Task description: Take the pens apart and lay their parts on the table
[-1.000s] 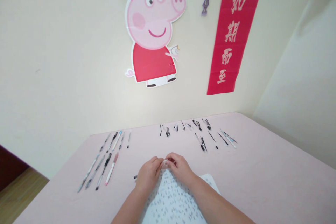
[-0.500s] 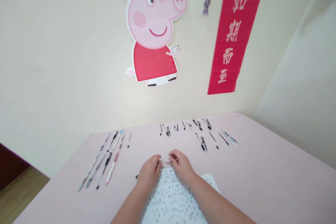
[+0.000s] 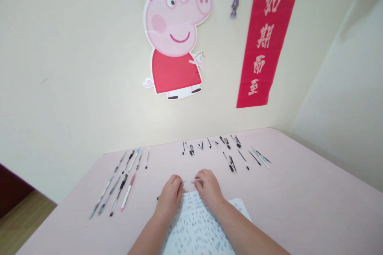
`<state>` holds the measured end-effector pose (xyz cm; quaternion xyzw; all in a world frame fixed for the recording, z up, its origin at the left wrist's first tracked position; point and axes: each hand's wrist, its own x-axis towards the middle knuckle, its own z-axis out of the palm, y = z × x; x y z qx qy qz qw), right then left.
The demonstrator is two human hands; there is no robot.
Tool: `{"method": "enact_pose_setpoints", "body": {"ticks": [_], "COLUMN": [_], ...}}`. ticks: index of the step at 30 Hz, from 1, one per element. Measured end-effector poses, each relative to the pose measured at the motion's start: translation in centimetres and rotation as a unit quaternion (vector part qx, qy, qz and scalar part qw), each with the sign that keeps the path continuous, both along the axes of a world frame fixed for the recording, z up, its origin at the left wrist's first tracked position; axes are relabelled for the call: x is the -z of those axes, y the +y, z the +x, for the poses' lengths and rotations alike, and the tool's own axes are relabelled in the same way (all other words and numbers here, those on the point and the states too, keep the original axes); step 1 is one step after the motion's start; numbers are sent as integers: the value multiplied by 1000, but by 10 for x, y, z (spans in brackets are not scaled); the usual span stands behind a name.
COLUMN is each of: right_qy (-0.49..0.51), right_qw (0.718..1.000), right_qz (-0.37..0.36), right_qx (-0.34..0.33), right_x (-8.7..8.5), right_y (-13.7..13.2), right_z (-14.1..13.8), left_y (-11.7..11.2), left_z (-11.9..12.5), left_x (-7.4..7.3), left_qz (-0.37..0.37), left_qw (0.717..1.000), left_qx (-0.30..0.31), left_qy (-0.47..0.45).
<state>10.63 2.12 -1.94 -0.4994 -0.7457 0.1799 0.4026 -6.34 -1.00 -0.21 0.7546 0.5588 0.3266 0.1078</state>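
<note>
Head view: paper (image 3: 197, 223) is lying at six o'clock, between the forearms. Just beyond, the left hand (image 3: 170, 193) is gripping a pen (image 3: 182, 183), mostly hidden, while the right hand (image 3: 207, 186) is pinching a small, pale piece (image 3: 195, 180), a gap separating the two. At ten o'clock, whole-looking pens (image 3: 123, 182) are lying in two rows; toward one o'clock, loose parts (image 3: 231, 163) are lying in clusters, suggesting the work is standing partway, these parts unassembled. Farthest, a pig cutout (image 3: 176, 69) is decorating the wall (image 3: 104, 87).

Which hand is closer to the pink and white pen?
Left: the left hand is to the right of the pink and white pen, not touching it; the right hand is farther right.
</note>
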Motion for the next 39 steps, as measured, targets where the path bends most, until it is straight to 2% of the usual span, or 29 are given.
{"method": "enact_pose_setpoints", "body": {"ticks": [6,10,13,16,18,21,25,27,31,39], "right_qy": [-19,-27,-24,-4,11,28,32,34,43,66], "right_qw": [1000,1000,1000,1000,1000,999,998,997,994,987], "right_qz": [15,4,-1,1,5,15,21,24,32,39], "right_qx": [0,2,1,-4,-13,-33,-54,-64,-96,-140], "right_x": [1,0,-1,-2,-3,-5,-6,-6,-7,-6], "right_y": [0,-1,-2,-2,-3,-3,-2,-2,-2,-2], "right_z": [0,0,-1,-1,-1,-2,-3,-3,-4,-5], "left_y": [-2,-5,-6,-7,-5,-1,7,10,11,8], "left_z": [-2,-4,-4,-2,-1,-2,-4,-4,-1,2], "left_x": [-5,-11,-14,-16,-16,-15,-7,-5,-7,-11], "left_qz": [101,131,126,93,58,0,-65,-97,-146,-218], "left_qw": [995,991,990,976,946,873,758,720,683,651], "left_qx": [-4,-33,-48,-92,-152,-203,-171,-147,-114,-64], "left_qy": [9,17,-48,-175,-279,-443,-626,-671,-706,-724]}}
